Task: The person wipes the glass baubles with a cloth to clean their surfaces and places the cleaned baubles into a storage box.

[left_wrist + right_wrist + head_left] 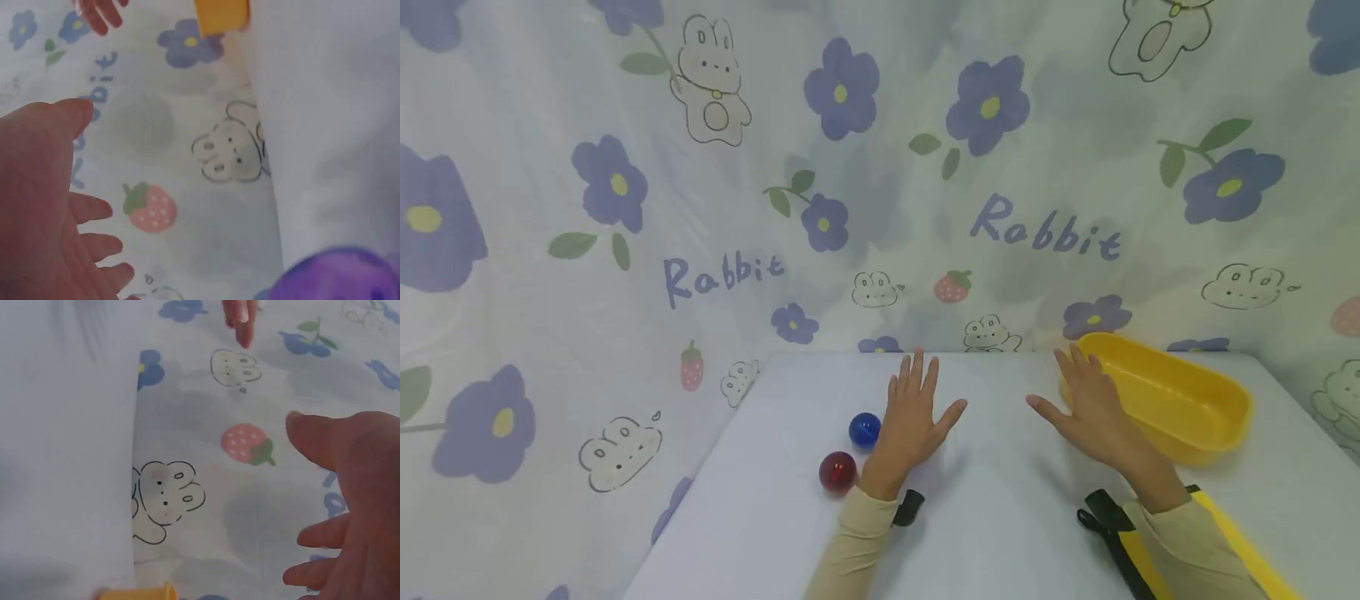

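Note:
My left hand (913, 425) is held above the white table with its fingers spread and nothing in them. Beside it on the table lie a shiny blue ball (865, 431) and a dark red ball (838, 472). A rounded purple thing (344, 278) shows at the bottom of the left wrist view. My right hand (1093, 412) also has its fingers extended and holds nothing; it overlaps the left end of a yellow plastic basin (1187, 392) in the head view. Both palms appear bare in the wrist views.
Under the left forearm a black curved piece (910, 508) sticks out, mostly hidden. Below the right sleeve lies a yellow and black object (1108, 510), partly covered by the arm. A patterned curtain (880, 183) with rabbits and flowers hangs behind the white table (992, 533).

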Demonstrator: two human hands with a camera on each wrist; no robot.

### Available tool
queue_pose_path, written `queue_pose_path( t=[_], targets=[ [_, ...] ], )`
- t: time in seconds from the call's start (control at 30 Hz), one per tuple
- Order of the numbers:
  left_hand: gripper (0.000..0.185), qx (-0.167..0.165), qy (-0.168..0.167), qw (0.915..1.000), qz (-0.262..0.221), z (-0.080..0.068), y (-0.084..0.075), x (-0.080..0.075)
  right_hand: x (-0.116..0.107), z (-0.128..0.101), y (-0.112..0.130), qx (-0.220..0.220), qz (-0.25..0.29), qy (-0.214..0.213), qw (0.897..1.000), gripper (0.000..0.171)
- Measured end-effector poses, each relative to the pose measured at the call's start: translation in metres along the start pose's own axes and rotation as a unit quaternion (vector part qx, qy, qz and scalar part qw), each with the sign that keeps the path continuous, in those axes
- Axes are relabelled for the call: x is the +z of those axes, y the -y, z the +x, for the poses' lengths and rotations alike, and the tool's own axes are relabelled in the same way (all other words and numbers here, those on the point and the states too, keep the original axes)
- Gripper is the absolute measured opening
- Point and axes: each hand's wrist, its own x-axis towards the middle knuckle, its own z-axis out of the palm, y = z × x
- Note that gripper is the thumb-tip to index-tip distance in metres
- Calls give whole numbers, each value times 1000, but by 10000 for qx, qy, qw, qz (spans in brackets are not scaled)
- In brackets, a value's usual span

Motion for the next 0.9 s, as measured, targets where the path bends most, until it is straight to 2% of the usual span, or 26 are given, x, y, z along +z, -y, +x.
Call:
queue_pose_path(
  t=[0.1,0.17,0.23,0.33,0.6,0.77,0.9],
  targets=[
    [84,137,185,9968,-761,3,-5,3,-14,-9,-10,192,590,49,9981,98],
    [86,117,453,9900,-1329,7,-10,6,-23,-17,-19,399,786,27,9961,99],
    [87,72,668,9806,-1842,12,-15,9,-30,-24,-32,584,779,-84,9952,98],
    [87,-42,847,9692,-2311,22,-23,17,-37,-35,-55,858,678,-320,9935,100],
    [86,-564,1119,9525,-2776,51,-43,47,-51,-57,-112,1694,889,-626,9795,106],
    [85,-954,1268,9360,-3142,64,-55,65,-53,-66,-132,2304,1263,-645,9627,116],
    [84,-1280,1331,9273,-3257,72,-64,81,-50,-71,-141,2762,1617,-568,9457,121]
  ],
)
